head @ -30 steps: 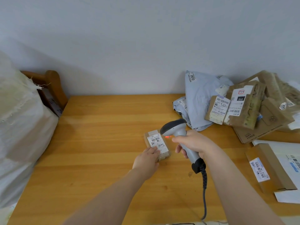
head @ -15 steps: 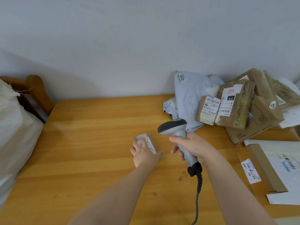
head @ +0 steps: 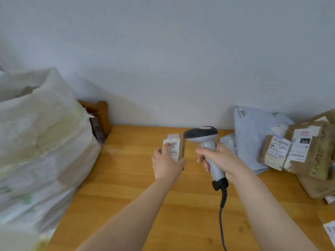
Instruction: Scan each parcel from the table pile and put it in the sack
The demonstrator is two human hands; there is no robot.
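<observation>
two bare forearms reach in from the near edge over the wooden tabletop [head: 126, 192], and the scanner's coiled cable [head: 222, 201] hangs toward the person. the left hand [head: 167, 164] has its grip closed round a small cardboard parcel [head: 181, 151], with one finger lying across the left part of its white barcode label [head: 175, 147]. whether the parcel is lifted or rests on the wood is hard to tell. the right hand [head: 222, 160] has its grip wrapped fully round the handle of the grey barcode scanner [head: 201, 135], whose dark head sits just beside the parcel's right edge.

the parcel looks light and stiff: a little taped box that one hand spans easily, so it should carry without sagging or crushing. the tape may be a bit slick, so holding it across its two long sides, as now, seems the safest place. the finger on the label could block a read if the scan is not yet done.

to the left a big white woven sack [head: 45, 142] stands against the tabletop's end, near the parcel, its mouth seemingly open at the top. farther right lies the pile: a pale grey poly mailer [head: 253, 138], soft and floppy by its look, and taped brown parcels [head: 299, 154] leaning on it. behind the sack a wooden chair back [head: 102, 113] meets the plain wall [head: 163, 51].
</observation>
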